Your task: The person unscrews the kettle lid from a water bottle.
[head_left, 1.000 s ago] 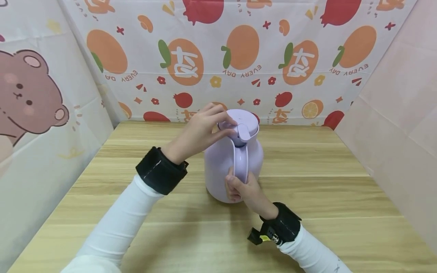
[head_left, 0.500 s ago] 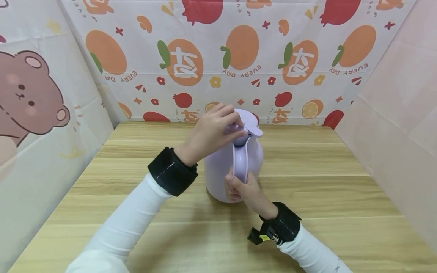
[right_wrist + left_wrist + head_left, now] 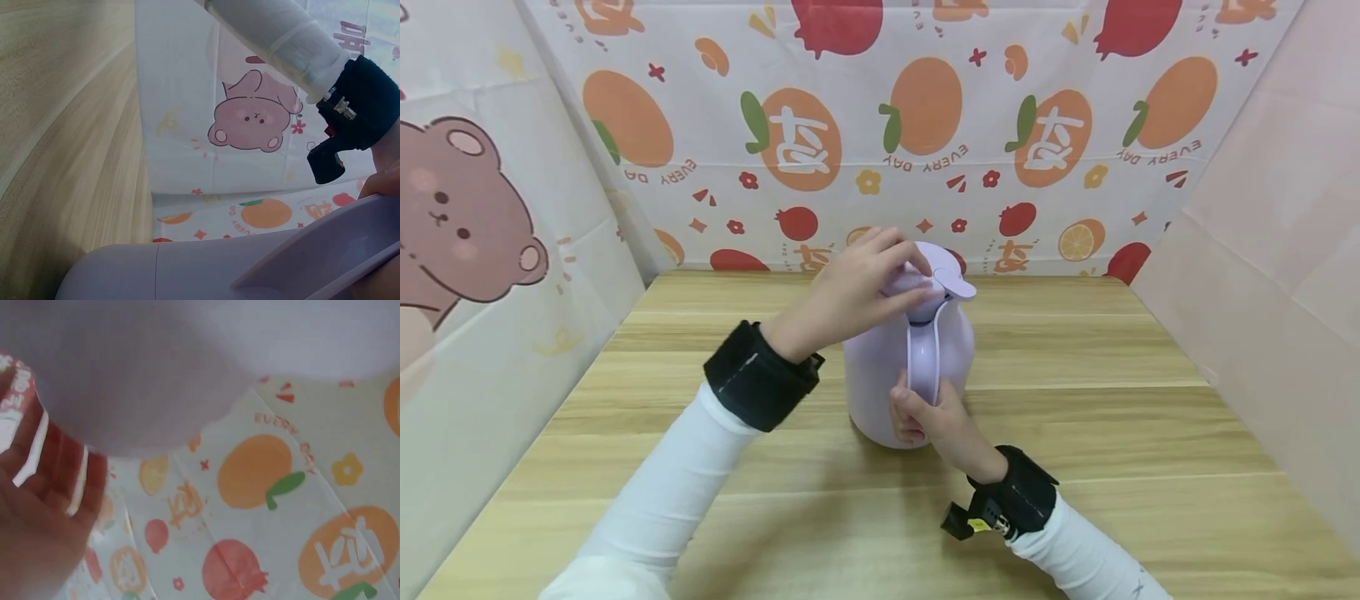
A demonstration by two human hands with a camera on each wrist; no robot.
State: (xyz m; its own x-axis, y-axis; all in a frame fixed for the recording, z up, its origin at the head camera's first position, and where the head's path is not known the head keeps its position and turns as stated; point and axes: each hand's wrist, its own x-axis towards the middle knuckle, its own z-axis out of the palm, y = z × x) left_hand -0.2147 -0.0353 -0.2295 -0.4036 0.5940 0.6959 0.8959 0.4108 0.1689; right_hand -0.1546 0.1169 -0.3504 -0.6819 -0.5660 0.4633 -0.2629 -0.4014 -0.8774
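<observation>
A lilac thermos jug (image 3: 871, 379) stands upright on the wooden table, its handle (image 3: 922, 358) towards me. My right hand (image 3: 946, 427) grips the lower part of that handle. On top, my left hand (image 3: 859, 287) holds the round lid (image 3: 937, 258) from the left, thumb at the near side and fingers curled over the far side. The lid's small tab (image 3: 957, 285) points to the right of the handle. In the left wrist view the lilac surface is blurred above the hand (image 3: 44, 531). The right wrist view has the jug's side (image 3: 125, 272) along the bottom.
The wooden table (image 3: 1097, 433) extends around the jug. A fruit-print cloth (image 3: 985, 108) hangs behind it, with a bear-print cloth (image 3: 467, 208) at the left and a pale cloth (image 3: 1262, 250) at the right. Black straps with small cameras circle both wrists.
The lid has turned, its tab swinging from above the handle to the right. My left hand moved right with it, then slightly back left. The right hand keeps its grip.
</observation>
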